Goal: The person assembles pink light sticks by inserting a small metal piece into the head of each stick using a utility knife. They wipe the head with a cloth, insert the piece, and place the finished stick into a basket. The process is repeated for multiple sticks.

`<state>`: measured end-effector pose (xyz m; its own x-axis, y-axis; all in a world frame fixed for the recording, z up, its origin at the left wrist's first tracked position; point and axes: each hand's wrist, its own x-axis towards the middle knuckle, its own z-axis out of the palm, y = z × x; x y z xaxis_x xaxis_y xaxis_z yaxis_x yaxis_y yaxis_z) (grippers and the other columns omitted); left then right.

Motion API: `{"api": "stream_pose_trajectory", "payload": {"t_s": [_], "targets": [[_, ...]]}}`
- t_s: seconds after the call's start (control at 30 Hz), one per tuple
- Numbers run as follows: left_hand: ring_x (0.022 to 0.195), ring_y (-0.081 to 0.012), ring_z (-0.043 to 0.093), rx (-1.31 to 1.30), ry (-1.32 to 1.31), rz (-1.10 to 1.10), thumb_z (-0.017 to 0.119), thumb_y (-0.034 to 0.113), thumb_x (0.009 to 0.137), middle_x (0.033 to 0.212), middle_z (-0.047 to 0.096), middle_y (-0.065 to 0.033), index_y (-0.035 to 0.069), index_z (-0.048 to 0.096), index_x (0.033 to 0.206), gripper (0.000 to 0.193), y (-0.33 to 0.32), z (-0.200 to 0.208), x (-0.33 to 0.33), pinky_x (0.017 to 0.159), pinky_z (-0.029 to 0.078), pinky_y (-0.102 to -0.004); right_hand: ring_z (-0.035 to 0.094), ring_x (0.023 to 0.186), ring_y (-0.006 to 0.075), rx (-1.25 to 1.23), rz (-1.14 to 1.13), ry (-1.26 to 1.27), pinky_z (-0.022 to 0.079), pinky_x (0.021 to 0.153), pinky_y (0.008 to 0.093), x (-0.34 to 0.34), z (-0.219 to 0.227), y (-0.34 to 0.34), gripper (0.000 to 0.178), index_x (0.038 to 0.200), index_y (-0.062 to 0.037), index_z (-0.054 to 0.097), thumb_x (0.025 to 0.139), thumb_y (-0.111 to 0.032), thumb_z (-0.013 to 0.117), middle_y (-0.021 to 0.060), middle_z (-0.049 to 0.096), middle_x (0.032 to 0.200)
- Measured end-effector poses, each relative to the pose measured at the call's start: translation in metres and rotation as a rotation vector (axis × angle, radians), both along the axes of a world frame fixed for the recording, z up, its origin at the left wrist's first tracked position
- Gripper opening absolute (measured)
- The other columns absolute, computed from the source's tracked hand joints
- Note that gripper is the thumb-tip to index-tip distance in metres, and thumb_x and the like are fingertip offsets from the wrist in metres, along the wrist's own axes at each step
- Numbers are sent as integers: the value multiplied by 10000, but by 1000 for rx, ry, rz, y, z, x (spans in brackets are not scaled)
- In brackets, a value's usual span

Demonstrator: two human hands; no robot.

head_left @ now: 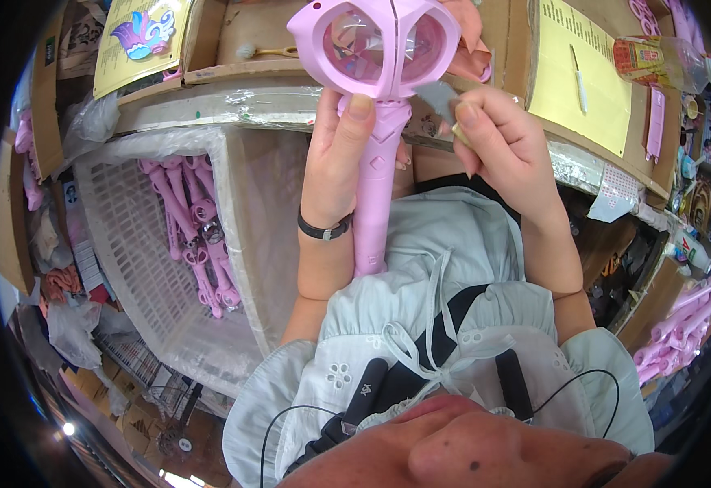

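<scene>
A pink toy wand [380, 175] stands nearly upright before me, its large head with clear oval windows at the top and its handle reaching down to my lap. My left hand [335, 150] is closed round it just below the head, the thumb pressed on the neck. Pinched between the thumb and fingers of my right hand [506, 142] is a small knife [438, 99] with a grey blade. The blade tip lies close to the neck, under the head's right side; whether it touches cannot be made out. My right fingers hide most of the knife's handle.
A white plastic crate [233, 244] on the left holds several pink wand parts [201, 224]. On the workbench [209, 114] lie a brush [266, 52], a yellow sheet [551, 98] with a white pen [577, 77], and a clear bottle [681, 65]. More pink pieces [685, 329] are piled at the right.
</scene>
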<state>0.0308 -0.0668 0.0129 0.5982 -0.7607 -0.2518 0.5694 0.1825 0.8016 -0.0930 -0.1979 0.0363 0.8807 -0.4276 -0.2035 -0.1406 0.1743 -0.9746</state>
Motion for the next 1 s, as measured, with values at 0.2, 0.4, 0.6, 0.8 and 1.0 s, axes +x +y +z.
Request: {"api": "stream_pose_trajectory", "payload": {"t_s": [0.2, 0.4, 0.6, 0.8, 1.0], "targets": [[593, -150, 571, 3, 7, -30, 552, 350, 897, 899, 576, -100, 29, 379, 1214, 484, 1, 0, 2, 521, 482, -272, 507, 563, 80, -259, -211, -138, 397, 510, 222, 0, -2, 15, 142, 948, -22, 578, 922, -145, 512, 26, 552, 671], [593, -154, 571, 2, 16, -11, 553, 343, 896, 908, 580, -103, 25, 378, 1214, 483, 2, 1, 0, 526, 483, -271, 543, 587, 238, -824, -223, -162, 437, 529, 300, 1, -10, 14, 186, 965, -41, 592, 836, -173, 614, 89, 573, 745], [594, -157, 573, -12, 23, -7, 549, 330, 900, 929, 586, -108, 28, 376, 1218, 471, 1, -1, 1, 529, 488, -273, 542, 597, 254, -978, -206, -141, 428, 505, 324, 2, -9, 16, 213, 929, -50, 593, 784, -192, 655, 82, 558, 729], [603, -153, 579, -1, 32, -17, 551, 328, 899, 934, 588, -108, 31, 379, 1215, 467, 1, 0, 1, 529, 497, -273, 536, 588, 249, -1016, -226, -149, 417, 489, 321, 3, -13, 15, 215, 922, -44, 588, 779, -189, 657, 80, 545, 712], [604, -154, 580, -6, 38, -6, 550, 335, 898, 929, 587, -110, 32, 380, 1211, 467, 1, 1, 1, 530, 498, -275, 535, 587, 248, -1010, -222, -142, 415, 486, 320, 4, -13, 15, 204, 920, -46, 586, 786, -187, 646, 77, 541, 709]]}}
